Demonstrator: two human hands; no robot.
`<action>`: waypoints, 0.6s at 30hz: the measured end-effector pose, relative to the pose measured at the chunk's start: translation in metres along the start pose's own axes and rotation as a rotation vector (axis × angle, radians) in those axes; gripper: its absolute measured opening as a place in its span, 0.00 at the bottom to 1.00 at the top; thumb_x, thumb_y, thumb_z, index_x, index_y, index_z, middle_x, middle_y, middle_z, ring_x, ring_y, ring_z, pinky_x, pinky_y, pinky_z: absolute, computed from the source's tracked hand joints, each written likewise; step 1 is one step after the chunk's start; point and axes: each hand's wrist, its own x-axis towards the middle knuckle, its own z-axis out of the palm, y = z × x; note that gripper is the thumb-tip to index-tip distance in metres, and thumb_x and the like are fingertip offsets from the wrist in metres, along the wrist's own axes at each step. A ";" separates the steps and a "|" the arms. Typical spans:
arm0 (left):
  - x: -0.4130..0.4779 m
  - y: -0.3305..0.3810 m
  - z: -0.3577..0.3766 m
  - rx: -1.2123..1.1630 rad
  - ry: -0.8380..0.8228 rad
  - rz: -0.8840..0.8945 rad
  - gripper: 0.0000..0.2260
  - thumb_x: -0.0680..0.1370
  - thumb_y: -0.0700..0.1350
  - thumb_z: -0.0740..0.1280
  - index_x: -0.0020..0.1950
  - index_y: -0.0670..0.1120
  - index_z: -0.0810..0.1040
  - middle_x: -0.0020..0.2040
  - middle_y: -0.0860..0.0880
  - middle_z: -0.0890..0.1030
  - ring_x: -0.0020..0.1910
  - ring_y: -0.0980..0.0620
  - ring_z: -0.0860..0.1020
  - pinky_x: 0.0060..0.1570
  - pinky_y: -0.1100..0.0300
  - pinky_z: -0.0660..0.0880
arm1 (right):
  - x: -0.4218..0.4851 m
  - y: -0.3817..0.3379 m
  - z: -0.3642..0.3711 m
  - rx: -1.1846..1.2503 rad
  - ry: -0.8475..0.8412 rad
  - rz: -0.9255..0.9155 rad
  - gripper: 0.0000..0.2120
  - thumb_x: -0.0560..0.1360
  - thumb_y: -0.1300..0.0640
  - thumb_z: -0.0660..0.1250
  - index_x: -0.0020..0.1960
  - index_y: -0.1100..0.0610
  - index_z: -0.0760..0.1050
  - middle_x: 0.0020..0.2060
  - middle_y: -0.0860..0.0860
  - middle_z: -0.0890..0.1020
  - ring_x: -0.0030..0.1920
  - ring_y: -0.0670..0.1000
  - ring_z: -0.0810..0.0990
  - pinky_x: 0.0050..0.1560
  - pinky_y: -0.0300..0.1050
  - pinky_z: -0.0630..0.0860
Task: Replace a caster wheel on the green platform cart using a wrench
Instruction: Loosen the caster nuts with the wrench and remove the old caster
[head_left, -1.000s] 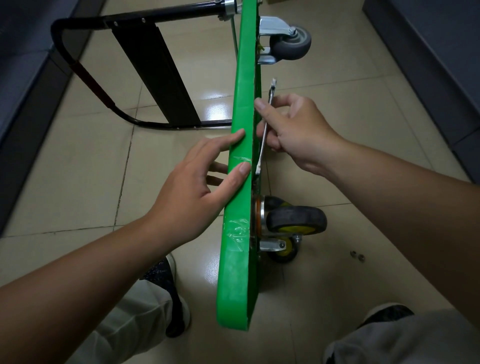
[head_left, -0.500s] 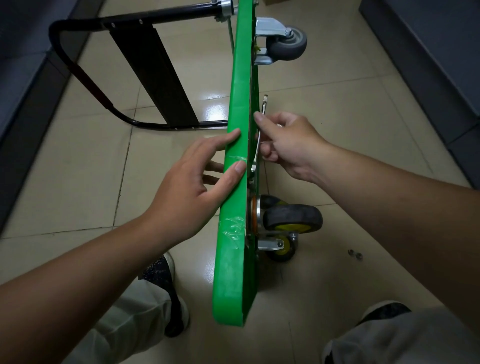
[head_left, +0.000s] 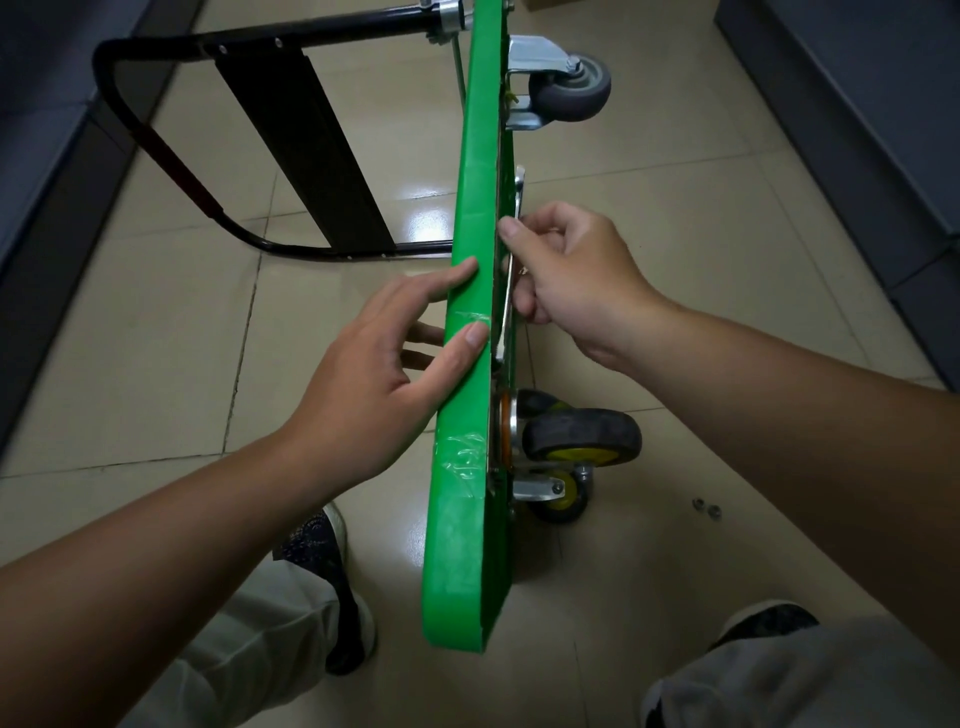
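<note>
The green platform cart (head_left: 467, 519) stands on its side edge on the tiled floor, underside facing right. My left hand (head_left: 384, 374) steadies its upper edge, thumb and forefinger lying on the green rim, other fingers behind the deck. My right hand (head_left: 566, 280) grips a slim silver wrench (head_left: 511, 270) held flat against the underside, its lower end near the mount of the black-and-yellow caster wheel (head_left: 582, 439). A second yellow-hubbed caster (head_left: 563, 493) sits just below it. A grey caster (head_left: 571, 88) is mounted at the far end.
The cart's black folded handle (head_left: 291, 140) lies on the floor to the left. Two small nuts (head_left: 706, 506) lie on the tiles at right. Dark cabinet bases (head_left: 857, 130) line both sides. My shoes and knees (head_left: 322, 587) are at the bottom.
My right hand slid the wrench down along the underside toward the black-and-yellow caster. My left hand kept its hold on the cart's edge.
</note>
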 end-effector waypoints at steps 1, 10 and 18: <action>0.000 0.000 0.000 0.004 0.001 0.001 0.27 0.79 0.65 0.62 0.78 0.63 0.68 0.68 0.62 0.74 0.59 0.62 0.79 0.51 0.64 0.81 | -0.004 -0.003 -0.002 -0.028 0.002 -0.061 0.10 0.83 0.52 0.64 0.58 0.59 0.74 0.45 0.60 0.83 0.26 0.48 0.77 0.28 0.41 0.72; 0.001 0.000 0.003 0.021 0.012 0.002 0.20 0.82 0.60 0.65 0.74 0.61 0.72 0.66 0.60 0.75 0.59 0.62 0.79 0.52 0.64 0.79 | -0.064 -0.019 -0.020 -0.239 -0.253 -0.615 0.09 0.82 0.59 0.67 0.60 0.60 0.72 0.47 0.53 0.80 0.39 0.49 0.83 0.40 0.44 0.82; 0.000 0.006 0.000 -0.005 0.013 0.003 0.24 0.80 0.60 0.65 0.77 0.61 0.70 0.68 0.58 0.75 0.60 0.57 0.80 0.58 0.48 0.81 | -0.109 -0.019 -0.019 -0.838 -0.385 -1.225 0.07 0.82 0.64 0.67 0.57 0.66 0.81 0.54 0.61 0.82 0.53 0.59 0.83 0.56 0.52 0.80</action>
